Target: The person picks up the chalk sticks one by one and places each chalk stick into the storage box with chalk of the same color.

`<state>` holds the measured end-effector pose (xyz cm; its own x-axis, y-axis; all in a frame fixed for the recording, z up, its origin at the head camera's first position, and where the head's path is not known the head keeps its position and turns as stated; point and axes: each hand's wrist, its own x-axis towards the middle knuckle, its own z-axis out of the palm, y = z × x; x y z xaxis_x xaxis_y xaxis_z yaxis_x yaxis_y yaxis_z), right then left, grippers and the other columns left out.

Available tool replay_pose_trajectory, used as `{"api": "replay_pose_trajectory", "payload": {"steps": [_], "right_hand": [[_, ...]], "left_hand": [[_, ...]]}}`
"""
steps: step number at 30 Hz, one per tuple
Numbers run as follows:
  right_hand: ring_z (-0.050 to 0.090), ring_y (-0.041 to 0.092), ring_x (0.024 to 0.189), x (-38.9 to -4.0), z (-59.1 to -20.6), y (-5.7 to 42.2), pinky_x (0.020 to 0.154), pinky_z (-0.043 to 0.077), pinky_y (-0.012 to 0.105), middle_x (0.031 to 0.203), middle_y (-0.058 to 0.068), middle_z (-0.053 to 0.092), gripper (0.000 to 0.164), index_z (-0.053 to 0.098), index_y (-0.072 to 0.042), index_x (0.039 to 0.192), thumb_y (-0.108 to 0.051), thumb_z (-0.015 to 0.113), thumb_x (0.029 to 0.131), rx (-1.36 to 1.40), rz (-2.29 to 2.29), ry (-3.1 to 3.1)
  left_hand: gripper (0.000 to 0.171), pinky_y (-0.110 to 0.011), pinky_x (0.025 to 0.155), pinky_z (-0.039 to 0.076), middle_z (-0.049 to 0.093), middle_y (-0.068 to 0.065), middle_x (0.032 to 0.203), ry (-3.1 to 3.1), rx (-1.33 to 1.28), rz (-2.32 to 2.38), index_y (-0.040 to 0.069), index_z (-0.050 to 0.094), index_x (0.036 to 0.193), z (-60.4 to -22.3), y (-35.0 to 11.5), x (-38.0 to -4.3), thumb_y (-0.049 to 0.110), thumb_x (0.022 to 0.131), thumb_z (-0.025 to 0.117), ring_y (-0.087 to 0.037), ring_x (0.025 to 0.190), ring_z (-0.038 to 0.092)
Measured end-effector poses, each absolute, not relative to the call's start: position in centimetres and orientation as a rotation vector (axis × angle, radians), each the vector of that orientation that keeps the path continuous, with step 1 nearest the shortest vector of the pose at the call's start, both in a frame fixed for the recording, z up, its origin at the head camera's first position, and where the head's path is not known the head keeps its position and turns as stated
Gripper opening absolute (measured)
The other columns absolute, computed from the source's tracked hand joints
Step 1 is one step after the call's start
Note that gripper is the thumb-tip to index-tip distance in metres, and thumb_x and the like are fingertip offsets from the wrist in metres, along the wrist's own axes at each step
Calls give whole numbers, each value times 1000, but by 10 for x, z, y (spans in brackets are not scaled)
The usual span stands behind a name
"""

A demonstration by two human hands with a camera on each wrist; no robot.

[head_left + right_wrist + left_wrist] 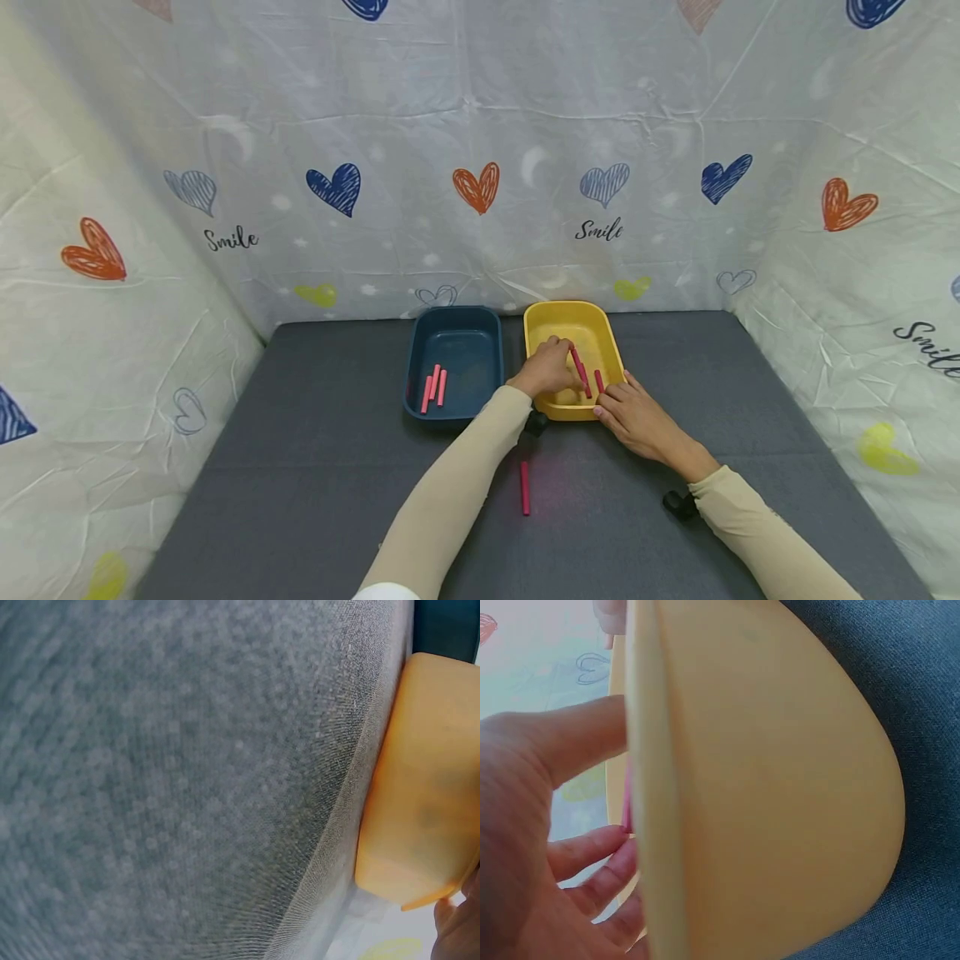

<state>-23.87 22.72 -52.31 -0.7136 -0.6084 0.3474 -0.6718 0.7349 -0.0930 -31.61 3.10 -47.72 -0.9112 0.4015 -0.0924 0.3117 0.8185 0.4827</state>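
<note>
My left hand (551,369) reaches over the near left side of the yellow tray (534,310) and holds a slim red stick (581,372) at its fingers. In the left wrist view the tray wall (780,780) hides most of that stick, though a fingertip touches its end. A second red stick (598,381) lies in the tray's right part. My right hand (641,421) grips the tray's near right corner, fingers over the rim; the right wrist view catches just part of this hand (459,922). Another red stick (525,488) lies on the grey cloth in front of the tray.
Left of the yellow tray stands a dark blue tray (457,313) with three pink sticks (426,394) inside. Both sit near the back edge of the grey-covered table (322,483). A white curtain printed with hearts (480,92) hangs behind.
</note>
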Motion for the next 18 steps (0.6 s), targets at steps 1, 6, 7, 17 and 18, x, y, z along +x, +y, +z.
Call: {"api": "replay_pose_trajectory", "payload": {"steps": [1,6,7,17,18], "right_hand": [[59,22,95,-239,-523,227,115,30,59,91,1,60,14,60,-16,90,-25,55,100,999,307,-2646],[59,22,95,-239,-523,227,115,29,59,91,1,60,15,60,-17,90,-25,55,101,996,307,-2650],[59,22,95,-239,-523,227,115,29,59,91,1,60,15,60,-17,90,-25,55,101,995,307,-2652],[59,23,96,-238,-524,227,115,30,59,92,2,61,14,61,-16,92,-25,55,100,992,310,-2647],[59,23,95,-238,-524,227,115,30,59,92,2,61,14,61,-16,91,-25,55,100,992,310,-2644]], "left_hand": [[76,-35,98,51,54,-9,127,2812,553,689,9,50,138,-477,31,-316,36,76,84,-22,110,51],[76,-34,94,51,54,-7,124,2809,544,630,9,51,136,-476,34,-314,35,73,86,-20,106,52],[76,-34,93,51,54,-7,124,2808,548,615,9,51,135,-476,35,-314,36,73,86,-20,105,53],[64,-33,88,51,54,-5,121,2820,599,466,11,55,130,-478,40,-312,36,78,82,-18,101,52],[64,-33,88,51,54,-5,121,2820,592,458,11,55,130,-478,40,-311,36,78,82,-18,101,52]]}}
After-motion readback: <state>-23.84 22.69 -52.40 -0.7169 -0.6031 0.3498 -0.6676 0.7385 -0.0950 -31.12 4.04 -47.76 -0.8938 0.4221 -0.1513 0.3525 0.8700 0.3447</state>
